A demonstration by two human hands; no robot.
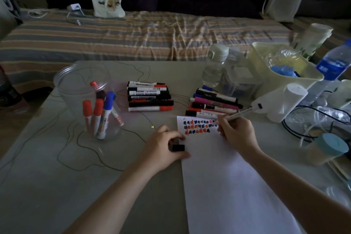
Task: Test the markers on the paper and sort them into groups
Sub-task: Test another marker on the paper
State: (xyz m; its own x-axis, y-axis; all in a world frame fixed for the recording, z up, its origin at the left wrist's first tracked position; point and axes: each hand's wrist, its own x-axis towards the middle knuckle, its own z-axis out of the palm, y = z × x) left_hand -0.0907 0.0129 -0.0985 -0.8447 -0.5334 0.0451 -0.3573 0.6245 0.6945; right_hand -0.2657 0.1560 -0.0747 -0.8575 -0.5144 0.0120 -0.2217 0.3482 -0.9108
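Dim room, crowded table [47, 186]. At ten o'clock from the paper [228, 186] stands a clear plastic jar [85, 89] holding red- and blue-capped markers upright. At twelve o'clock lies a stacked pile of markers [150, 96], black and red caps, all lying crosswise. At one o'clock a second pile [212, 105], with pink, black and blue among them, sits right at the paper's top edge, just beside the writing hand. Behind that, water bottles [214, 66], a pale yellow bin [284, 70] and a tangle of cables [303, 125] crowd the two-to-three o'clock side.

Right hand [237, 133] pinches a marker [238, 115] in a writing grip, barrel slanting up toward two o'clock, tip down at the paper's upper right, beside rows of red, black and blue test scribbles [197, 126].

Left hand [163, 148] rests at the paper's left edge, fingers curled round a black cap [178, 147].

The sheet below the scribbles runs blank toward six o'clock. Open tabletop at seven to nine o'clock; a striped bed [133, 34] lies beyond the far edge.
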